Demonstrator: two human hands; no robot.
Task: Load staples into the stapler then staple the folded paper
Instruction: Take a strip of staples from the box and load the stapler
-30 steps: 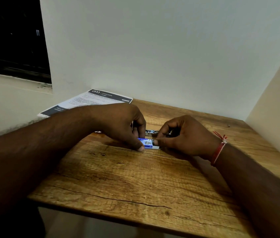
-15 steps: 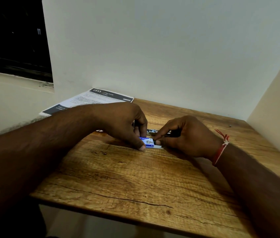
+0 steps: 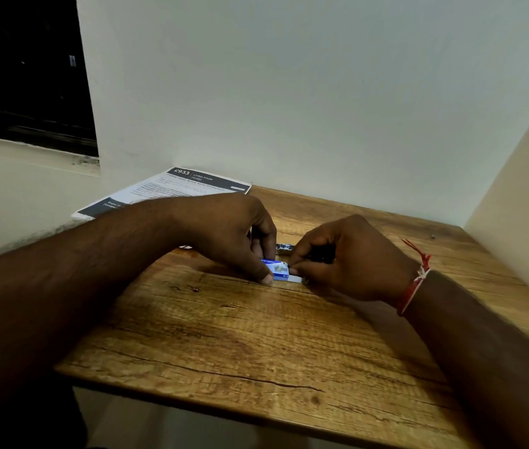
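A small blue staple box (image 3: pixel 276 269) lies on the wooden table (image 3: pixel 256 345) between my hands. My left hand (image 3: pixel 230 234) pinches its left end with thumb and fingers. My right hand (image 3: pixel 350 257) grips the pale inner tray (image 3: pixel 295 279) sticking out at the box's right end. Just behind the box, a bit of the stapler (image 3: pixel 284 247) shows as a metal and dark shape, mostly hidden by my hands. The printed paper (image 3: pixel 172 186) lies at the table's far left corner, partly under my left forearm.
White walls close the table in at the back and right. A dark window (image 3: pixel 23 69) with a ledge is at the left. The table's front edge runs across the bottom of the view.
The inner tray shows a little further out of the box's right end. Both hands stay at the box, barely moved.
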